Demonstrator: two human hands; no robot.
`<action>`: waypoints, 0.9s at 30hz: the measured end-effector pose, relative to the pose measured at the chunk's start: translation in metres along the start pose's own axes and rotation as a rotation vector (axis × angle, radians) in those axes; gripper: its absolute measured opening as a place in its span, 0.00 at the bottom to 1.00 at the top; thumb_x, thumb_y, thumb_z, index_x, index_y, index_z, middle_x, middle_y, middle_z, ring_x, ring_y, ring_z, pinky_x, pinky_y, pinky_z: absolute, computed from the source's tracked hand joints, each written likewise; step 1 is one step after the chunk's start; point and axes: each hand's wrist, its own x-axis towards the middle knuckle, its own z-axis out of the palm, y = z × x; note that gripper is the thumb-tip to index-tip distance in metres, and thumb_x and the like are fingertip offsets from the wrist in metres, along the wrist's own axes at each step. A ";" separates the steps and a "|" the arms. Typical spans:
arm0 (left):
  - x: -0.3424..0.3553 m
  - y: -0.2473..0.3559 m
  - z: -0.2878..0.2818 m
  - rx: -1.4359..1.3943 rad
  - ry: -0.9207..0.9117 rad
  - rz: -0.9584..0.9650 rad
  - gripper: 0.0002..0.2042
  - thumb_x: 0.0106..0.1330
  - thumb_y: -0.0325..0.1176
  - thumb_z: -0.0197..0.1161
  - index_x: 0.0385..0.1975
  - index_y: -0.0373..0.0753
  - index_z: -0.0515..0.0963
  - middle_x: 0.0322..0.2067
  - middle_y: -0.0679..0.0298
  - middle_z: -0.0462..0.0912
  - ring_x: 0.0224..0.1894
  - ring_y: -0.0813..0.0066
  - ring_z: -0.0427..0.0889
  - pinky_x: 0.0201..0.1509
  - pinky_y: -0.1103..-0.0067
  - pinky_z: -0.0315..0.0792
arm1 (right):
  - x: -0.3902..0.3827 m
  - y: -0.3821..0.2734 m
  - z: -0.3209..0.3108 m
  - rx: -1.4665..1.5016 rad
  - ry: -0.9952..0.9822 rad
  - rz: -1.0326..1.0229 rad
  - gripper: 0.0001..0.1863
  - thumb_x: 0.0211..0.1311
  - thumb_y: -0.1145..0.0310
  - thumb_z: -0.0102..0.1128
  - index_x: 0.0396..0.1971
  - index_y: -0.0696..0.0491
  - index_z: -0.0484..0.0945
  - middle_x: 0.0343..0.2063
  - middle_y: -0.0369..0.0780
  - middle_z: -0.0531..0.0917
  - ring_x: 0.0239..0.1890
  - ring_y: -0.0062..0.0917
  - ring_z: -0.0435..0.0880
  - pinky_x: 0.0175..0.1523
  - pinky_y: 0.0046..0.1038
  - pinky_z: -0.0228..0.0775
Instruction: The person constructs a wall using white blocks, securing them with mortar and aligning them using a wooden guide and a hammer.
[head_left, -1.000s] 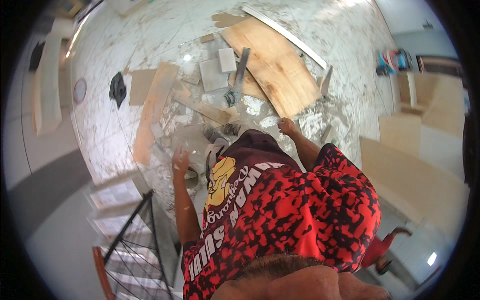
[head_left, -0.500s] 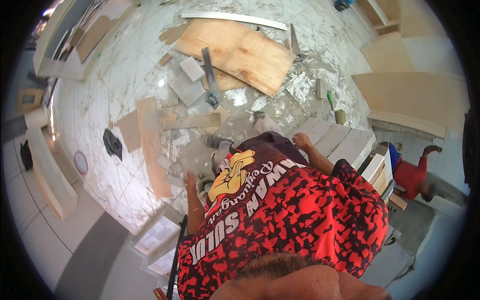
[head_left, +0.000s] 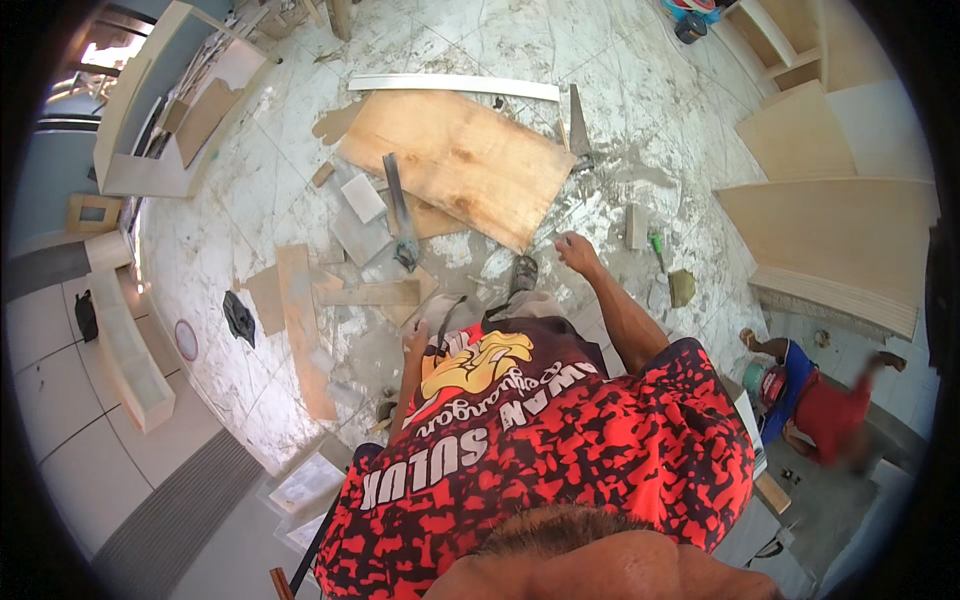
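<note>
We see a red shirt [head_left: 640, 440] blotched with black, its yellow cartoon figure [head_left: 480, 362] and white lettering [head_left: 425, 470] lying between and below the left fingers [head_left: 414, 331] and right fingers [head_left: 563, 241]; beyond the right fingers, a tan plywood sheet [head_left: 460, 155] with browner patches, then a white strip [head_left: 455, 85]; to their right, a bright green handle [head_left: 657, 244]; left of the left fingers, an orange-tan plank [head_left: 302, 325], then a black bag [head_left: 239, 318].

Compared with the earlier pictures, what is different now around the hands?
The view has turned. The left hand has come in closer to the trousers; the right hand reaches farther forward than half a second ago. I see nothing taken hold of or let go. The plywood sheet, handsaw and white strip stay where they lay on the floor.
</note>
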 end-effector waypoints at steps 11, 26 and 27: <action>0.079 0.015 0.034 -0.369 -0.276 -0.089 0.20 0.70 0.42 0.56 0.56 0.37 0.70 0.43 0.62 0.77 0.35 0.74 0.79 0.37 0.78 0.74 | 0.066 0.066 -0.072 -0.055 0.040 0.146 0.17 0.59 0.61 0.53 0.36 0.61 0.79 0.26 0.44 0.83 0.26 0.28 0.84 0.30 0.30 0.75; 0.134 0.108 -0.048 -0.878 0.365 -0.271 0.22 0.66 0.46 0.59 0.56 0.43 0.70 0.47 0.63 0.79 0.42 0.69 0.80 0.41 0.74 0.74 | 0.160 0.031 -0.145 -0.415 -0.133 0.123 0.18 0.56 0.59 0.55 0.37 0.58 0.82 0.39 0.51 0.83 0.45 0.46 0.81 0.50 0.40 0.72; 0.129 0.102 -0.030 -0.882 0.372 -0.307 0.23 0.66 0.47 0.59 0.56 0.42 0.70 0.47 0.63 0.79 0.42 0.69 0.80 0.41 0.75 0.73 | 0.196 0.019 -0.159 -0.364 -0.111 0.106 0.18 0.56 0.59 0.55 0.37 0.58 0.82 0.41 0.52 0.83 0.47 0.45 0.80 0.52 0.39 0.71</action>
